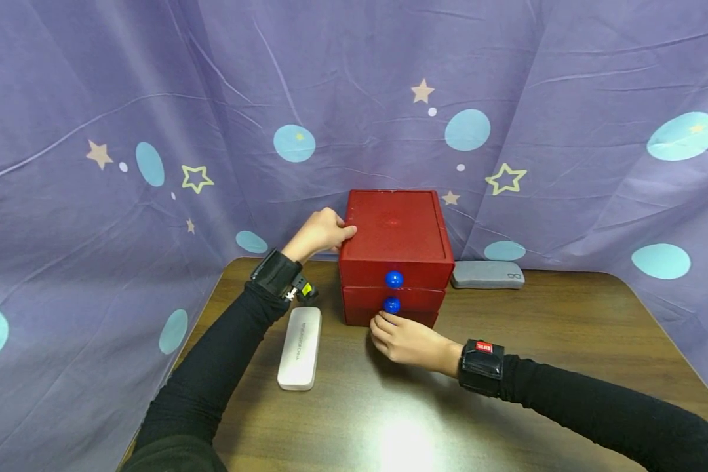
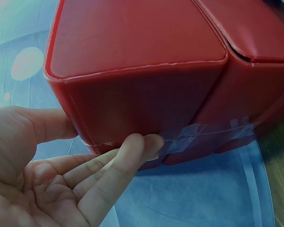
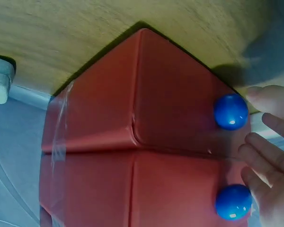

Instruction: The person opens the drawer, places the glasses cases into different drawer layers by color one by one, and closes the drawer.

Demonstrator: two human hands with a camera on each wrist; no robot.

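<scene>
A red box [image 1: 396, 244] with two drawers stands at the back of the wooden table [image 1: 566, 341]. Each drawer front carries a blue knob. My left hand [image 1: 323, 231] rests on the box's upper left corner. In the left wrist view its fingers [image 2: 132, 151] lie nearly straight against the box's side [image 2: 146, 99], with the thumb beside the corner. My right hand [image 1: 402, 337] lies on the table before the box, its fingertips just under the lower knob [image 1: 392, 305]. In the right wrist view those fingers [image 3: 267, 156] are loosely spread beside the lower knob [image 3: 231, 111] and wrap round neither knob.
A white glasses case [image 1: 299, 347] lies on the table left of the box, near my left forearm. A grey glasses case [image 1: 487, 274] sits right of the box, against the purple star-patterned cloth [image 1: 596, 131] that hangs behind and beside the table.
</scene>
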